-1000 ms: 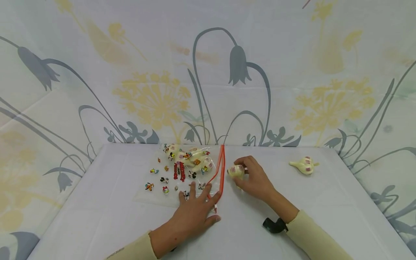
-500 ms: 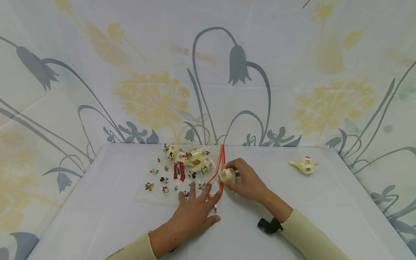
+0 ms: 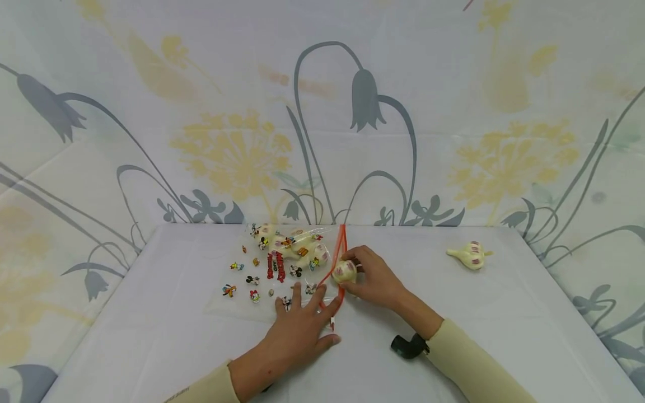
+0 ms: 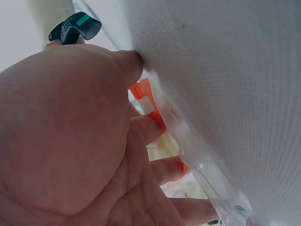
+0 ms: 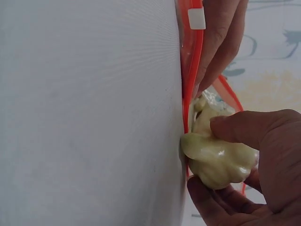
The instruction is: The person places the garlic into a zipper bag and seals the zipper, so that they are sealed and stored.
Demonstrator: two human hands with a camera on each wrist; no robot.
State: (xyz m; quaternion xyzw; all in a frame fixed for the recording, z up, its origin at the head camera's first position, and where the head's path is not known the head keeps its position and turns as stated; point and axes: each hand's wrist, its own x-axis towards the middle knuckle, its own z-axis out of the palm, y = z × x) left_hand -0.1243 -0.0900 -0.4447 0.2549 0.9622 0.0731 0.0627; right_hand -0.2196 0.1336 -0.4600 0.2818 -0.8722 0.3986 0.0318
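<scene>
A clear plastic zip bag (image 3: pixel 216 302) printed with cartoon figures lies flat, its red-edged mouth facing right and parted. Several garlic bulbs (image 3: pixel 307 252) are inside it, towards the far edge. With fingers spread, my left hand (image 3: pixel 297 330) presses on the bag's near right corner; its fingers (image 4: pixel 193 212) touch the plastic in the left wrist view. Between thumb and fingers my right hand (image 3: pixel 375 280) holds a garlic bulb (image 5: pixel 221 160) at the red opening. The bag's red edge (image 5: pixel 193 70) runs just beside this bulb in the right wrist view.
Another garlic bulb (image 3: pixel 473 256) lies on the white tabletop (image 3: pixel 453 313) at the right. A flower-patterned cloth (image 3: pixel 443 112) hangs behind the table. A black wrist camera (image 3: pixel 409 347) sits under my right wrist.
My right hand has carried the garlic bulb leftward from the table beside the bag to its red mouth. My left hand stays pressed on the bag's corner.
</scene>
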